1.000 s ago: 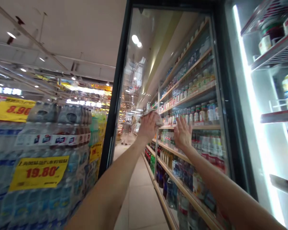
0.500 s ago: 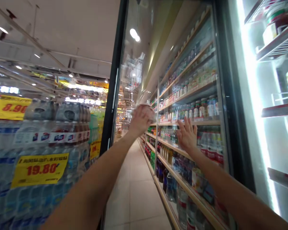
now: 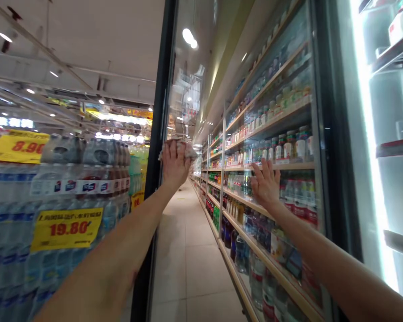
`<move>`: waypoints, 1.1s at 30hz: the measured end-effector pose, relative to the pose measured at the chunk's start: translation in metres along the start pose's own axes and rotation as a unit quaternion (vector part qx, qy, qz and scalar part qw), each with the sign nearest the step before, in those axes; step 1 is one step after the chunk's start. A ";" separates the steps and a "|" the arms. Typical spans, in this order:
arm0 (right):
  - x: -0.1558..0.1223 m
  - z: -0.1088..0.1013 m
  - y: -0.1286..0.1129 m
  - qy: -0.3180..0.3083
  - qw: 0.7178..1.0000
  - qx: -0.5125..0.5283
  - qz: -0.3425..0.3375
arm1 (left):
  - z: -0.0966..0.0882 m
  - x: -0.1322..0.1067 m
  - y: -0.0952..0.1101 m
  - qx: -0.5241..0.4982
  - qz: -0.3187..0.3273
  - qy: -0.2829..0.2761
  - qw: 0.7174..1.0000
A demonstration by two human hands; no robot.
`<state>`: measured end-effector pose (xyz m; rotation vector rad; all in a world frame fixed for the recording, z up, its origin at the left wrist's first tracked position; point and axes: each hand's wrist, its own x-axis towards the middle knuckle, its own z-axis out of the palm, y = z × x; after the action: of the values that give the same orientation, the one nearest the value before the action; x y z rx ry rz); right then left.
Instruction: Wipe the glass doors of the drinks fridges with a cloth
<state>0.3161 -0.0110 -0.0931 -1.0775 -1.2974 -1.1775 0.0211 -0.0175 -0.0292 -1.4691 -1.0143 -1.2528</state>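
Flatly, left hand (image 3: 175, 166) holding crumpled pale cloth (image 3: 190, 153) against smooth glass door (image 3: 238, 145), right hand (image 3: 267, 184) splayed wide

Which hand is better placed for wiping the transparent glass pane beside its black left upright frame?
Left, most likely. The left hand holds a crumpled, pale cloth under it, close to that black frame. The right hand is farther across the glass pane and shows no cloth.

We count one left hand (image 3: 175, 167), one right hand (image 3: 266, 184), one cloth (image 3: 190, 152), one glass door (image 3: 228, 103), one bright vertical light strip (image 3: 372, 134), three yellow price signs (image 3: 66, 228), and more plastic bottles (image 3: 67, 255) than we can number.
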 end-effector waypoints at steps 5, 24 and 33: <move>0.000 0.000 0.001 -0.003 1.000 0.005 -0.002 | 0.003 -0.033 0.009 -0.059 0.325 -0.144 0.933; -0.002 0.002 0.004 0.014 1.000 0.004 -0.017 | 0.006 -0.043 -0.011 -0.011 0.121 0.011 0.993; -0.002 0.002 0.006 0.004 1.000 -0.008 -0.015 | 0.001 -0.033 -0.020 0.001 0.116 -0.004 0.993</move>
<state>0.3220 -0.0082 -0.0943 -1.0671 -1.3035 -1.2167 -0.0030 -0.0130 -0.0595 -1.5420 -0.8228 -1.0804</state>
